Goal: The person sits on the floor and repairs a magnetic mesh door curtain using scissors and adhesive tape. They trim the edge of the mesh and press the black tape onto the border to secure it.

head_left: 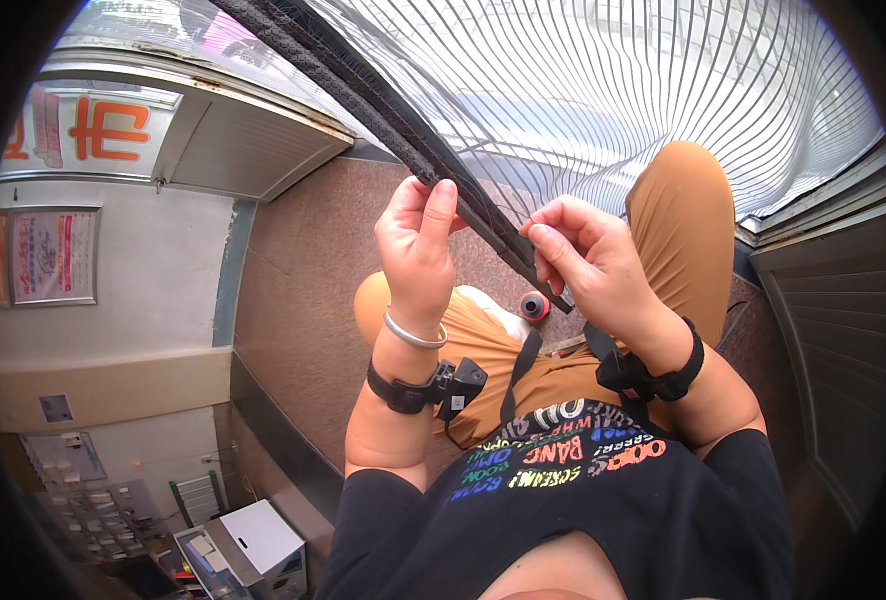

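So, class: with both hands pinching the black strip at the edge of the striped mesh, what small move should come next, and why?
Probably slide the right hand a little further down the black strip. The left hand already pinches it higher up, while the strip's lower end juts free just past the right fingers, beside the striped mesh.

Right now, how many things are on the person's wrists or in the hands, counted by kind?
Black wrist straps: 2, left, right
Silver bangle: 1
Black edge strip of the striped mesh sheet, pinched by left hand and right hand: 1
Total: 4
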The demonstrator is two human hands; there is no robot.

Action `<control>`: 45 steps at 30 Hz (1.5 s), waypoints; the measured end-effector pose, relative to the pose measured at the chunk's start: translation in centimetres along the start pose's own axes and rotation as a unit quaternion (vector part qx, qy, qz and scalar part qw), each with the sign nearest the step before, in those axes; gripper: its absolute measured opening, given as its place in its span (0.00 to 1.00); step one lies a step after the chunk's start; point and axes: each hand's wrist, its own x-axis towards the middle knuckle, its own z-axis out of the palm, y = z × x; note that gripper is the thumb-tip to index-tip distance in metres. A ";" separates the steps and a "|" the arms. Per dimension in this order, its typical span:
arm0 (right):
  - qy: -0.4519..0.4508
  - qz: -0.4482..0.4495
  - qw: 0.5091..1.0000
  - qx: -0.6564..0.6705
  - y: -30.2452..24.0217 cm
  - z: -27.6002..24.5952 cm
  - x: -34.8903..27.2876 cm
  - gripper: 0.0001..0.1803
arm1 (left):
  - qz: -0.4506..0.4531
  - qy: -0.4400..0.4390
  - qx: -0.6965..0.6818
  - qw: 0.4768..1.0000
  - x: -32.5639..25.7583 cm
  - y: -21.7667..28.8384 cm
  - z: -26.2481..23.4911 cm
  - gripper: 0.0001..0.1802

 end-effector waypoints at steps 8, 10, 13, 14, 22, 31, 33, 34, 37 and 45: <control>0.028 -0.043 0.997 -0.053 1.2 0.3 0.1 0.05 | 0.004 0.009 0.016 1.000 -0.4 0.1 0.7 0.10; 0.024 -0.054 0.995 -0.085 1.7 0.2 0.2 0.05 | 0.003 0.009 0.016 1.000 -0.3 0.1 0.7 0.10; 0.026 -0.068 0.992 -0.103 1.9 0.3 0.3 0.06 | 0.004 0.008 0.012 1.000 -0.3 0.2 0.7 0.10; 0.028 -0.072 0.992 -0.104 2.0 0.3 0.4 0.06 | 0.005 0.008 0.015 1.000 -0.3 0.2 0.7 0.10; 0.028 -0.067 0.992 -0.103 2.1 0.3 0.5 0.06 | 0.004 0.010 0.011 1.000 -0.3 0.1 0.8 0.11; 0.013 -0.035 0.997 -0.070 2.0 0.1 0.8 0.07 | 0.000 0.012 -0.003 1.000 -0.2 0.1 0.9 0.09; 0.000 -0.016 0.999 -0.040 1.8 0.0 0.9 0.07 | -0.005 0.011 -0.010 1.000 -0.1 0.1 0.9 0.08; -0.008 -0.009 1.000 -0.022 1.6 0.0 0.9 0.08 | -0.001 0.010 0.003 1.000 -0.1 -0.1 0.7 0.08; -0.022 0.016 1.000 0.005 1.0 -0.2 1.0 0.09 | 0.006 0.007 0.026 1.000 -0.1 -0.4 0.3 0.07; -0.030 0.002 0.999 -0.040 0.4 -0.2 0.8 0.09 | 0.007 0.010 0.022 1.000 -0.1 -0.5 0.2 0.07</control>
